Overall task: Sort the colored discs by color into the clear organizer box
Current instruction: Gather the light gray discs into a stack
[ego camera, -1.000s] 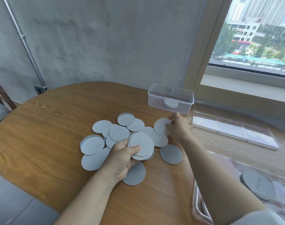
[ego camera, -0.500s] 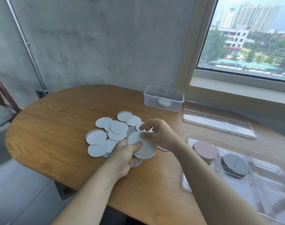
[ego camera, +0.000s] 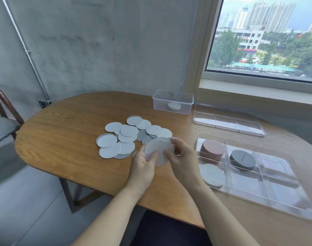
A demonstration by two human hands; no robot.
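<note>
Several pale grey discs (ego camera: 116, 139) lie overlapping in a loose pile on the wooden table (ego camera: 66, 132). I hold a small stack of pale discs (ego camera: 157, 150) just above the table's near side. My left hand (ego camera: 142, 166) grips the stack from below and the left. My right hand (ego camera: 181, 157) pinches its right edge. To the right stands the clear organizer box (ego camera: 283, 199). Its compartments hold a brownish-pink stack (ego camera: 212, 150), a dark grey stack (ego camera: 242, 159) and a whitish stack (ego camera: 212, 176).
A small clear lidded container (ego camera: 173, 102) with a white disc inside stands at the table's far side. The organizer's clear lid (ego camera: 228, 124) lies beside it. A chair (ego camera: 4, 110) stands at the far left, and a window sill runs along the right.
My right hand came back from the far discs to the stack that my left hand holds. Both hands with the stack have lifted off the pile toward me. The view widened onto the organizer.
</note>
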